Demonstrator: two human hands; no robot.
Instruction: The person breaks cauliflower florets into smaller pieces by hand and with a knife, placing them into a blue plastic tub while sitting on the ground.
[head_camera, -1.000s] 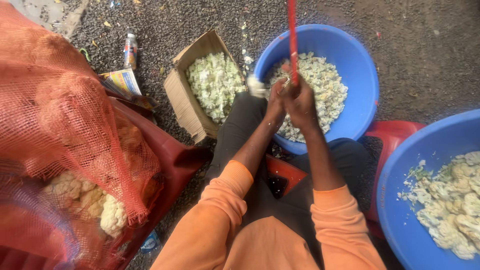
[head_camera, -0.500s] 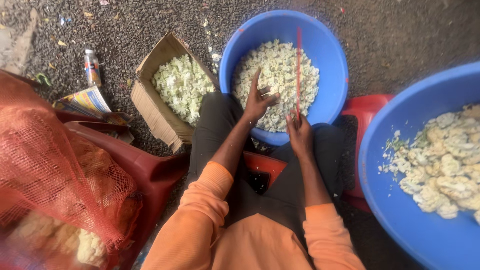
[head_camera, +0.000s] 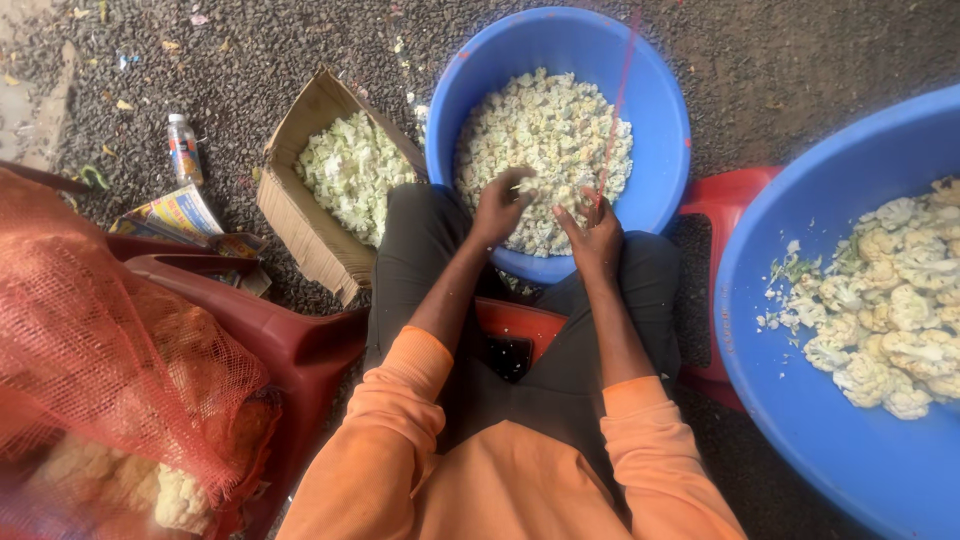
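Smooth, faintly glossy blue plastic forms the round tub (head_camera: 665, 120), heaped with knobbly, matt chopped cauliflower (head_camera: 545, 140); a second blue plastic tub (head_camera: 800, 400) shows the same sheen around larger, bumpy florets (head_camera: 890, 300). A thin, glossy red strip (head_camera: 618, 95) rises from the heap. The cardboard box (head_camera: 295, 215) is dull, creased brown paperboard. Coarse orange-red netting makes up the mesh sack (head_camera: 110, 340). Rough, gritty gravel covers the ground (head_camera: 800, 50). Soft orange cloth sleeves (head_camera: 390, 420) look matt.
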